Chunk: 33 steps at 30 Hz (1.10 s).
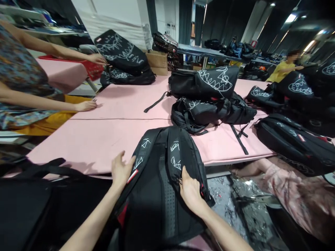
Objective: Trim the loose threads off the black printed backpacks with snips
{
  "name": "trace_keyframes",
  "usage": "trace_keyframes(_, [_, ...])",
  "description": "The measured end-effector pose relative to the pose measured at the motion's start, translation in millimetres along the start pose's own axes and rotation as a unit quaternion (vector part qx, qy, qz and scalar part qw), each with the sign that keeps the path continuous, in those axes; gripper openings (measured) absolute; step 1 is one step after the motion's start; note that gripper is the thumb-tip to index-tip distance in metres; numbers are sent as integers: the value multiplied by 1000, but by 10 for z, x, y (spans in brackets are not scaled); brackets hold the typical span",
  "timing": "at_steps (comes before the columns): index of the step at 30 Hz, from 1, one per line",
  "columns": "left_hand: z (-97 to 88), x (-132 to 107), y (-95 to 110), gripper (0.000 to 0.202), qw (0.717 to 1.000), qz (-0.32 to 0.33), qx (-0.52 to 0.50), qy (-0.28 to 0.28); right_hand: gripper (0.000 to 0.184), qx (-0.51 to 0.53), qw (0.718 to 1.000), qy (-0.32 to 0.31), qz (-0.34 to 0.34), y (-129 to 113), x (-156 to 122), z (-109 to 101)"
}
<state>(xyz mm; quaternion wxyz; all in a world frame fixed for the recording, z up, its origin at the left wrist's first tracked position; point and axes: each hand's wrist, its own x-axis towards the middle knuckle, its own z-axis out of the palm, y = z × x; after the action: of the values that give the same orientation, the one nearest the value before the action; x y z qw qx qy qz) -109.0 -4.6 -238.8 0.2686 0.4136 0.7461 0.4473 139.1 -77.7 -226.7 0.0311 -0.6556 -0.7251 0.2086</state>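
Note:
A black backpack [153, 202] lies in front of me with its back panel and shoulder straps facing up, its top end resting on the pink table. White scribbled drawings run along both straps. My right hand [192, 191] is closed on the right shoulder strap [175, 157], thumb on top and the other fingers partly hidden. At the left shoulder strap [140, 158], my left hand [121, 169] has its fingers apart, with the thumb side close against the strap's edge. A red and white tag [132, 176] shows just beside that hand.
Black backpacks with white drawings [206, 83] are stacked on the pink table [117, 132]. Another pile [125, 55] stands at the back left, near a co-worker's hands [87, 105]. More bags [295, 139] crowd the right, by a person in pink cloth [293, 188]. Black bags [52, 205] fill the lower left.

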Motion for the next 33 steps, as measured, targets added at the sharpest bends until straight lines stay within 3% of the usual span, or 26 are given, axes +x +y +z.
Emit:
trace_keyframes(1, [93, -5, 191, 31, 993, 99, 50, 48, 64, -6, 1000, -11, -22, -5, -9, 5])
trace_keyframes(2, [226, -27, 391, 27, 976, 192, 89, 49, 65, -15, 999, -23, -45, -16, -20, 11])
trace_keyframes(4, [601, -120, 759, 18, 928, 332, 142, -86, 65, -40, 995, -47, -75, -49, -42, 29])
trace_keyframes(5, [825, -181, 903, 18, 903, 372, 168, -134, 65, -50, 994, -57, -79, -64, -52, 40])
trace_keyframes(8, [1478, -354, 1097, 24, 856, 416, 227, -208, 68, -45, 994, -65, -75, -87, -73, 76])
trace_keyframes(11, [1868, -413, 1013, 20, 861, 383, 217, -254, 73, -17, 994, -91, -56, -71, -78, 110])
trace_keyframes(14, [1948, -353, 903, 16, 866, 353, 191, -298, 71, 14, 994, -100, -36, 10, -56, 106])
trace_keyframes(16, [1900, -270, 904, 16, 864, 333, 175, -333, 62, 97, 990, -84, -64, 139, -18, 59])
trace_keyframes(19, [1773, -116, 1007, 19, 877, 279, 116, -373, 39, 317, 945, -51, -65, 466, 68, -79])
trace_keyframes(22, [1655, 27, 1149, 19, 915, 146, -44, -375, 38, 440, 897, 48, 0, 859, 195, -242])
trace_keyframes(24, [1634, 102, 1244, 19, 922, 83, -115, -361, 35, 413, 903, 112, 22, 1075, 326, -327])
trace_keyframes(26, [1689, 170, 1343, 18, 925, 102, -97, -353, 35, 334, 931, 138, 47, 1213, 509, -376])
trace_keyframes(28, [1820, 243, 1447, 15, 921, 148, -52, -357, 47, 257, 953, 148, 63, 1270, 739, -390])
trace_keyframes(30, [1996, 320, 1542, 12, 912, 175, -24, -371, 54, 228, 958, 160, 67, 1269, 984, -375])
trace_keyframes(33, [2251, 404, 1625, 9, 904, 157, -39, -396, 38, 220, 957, 178, 58, 1221, 1296, -323])
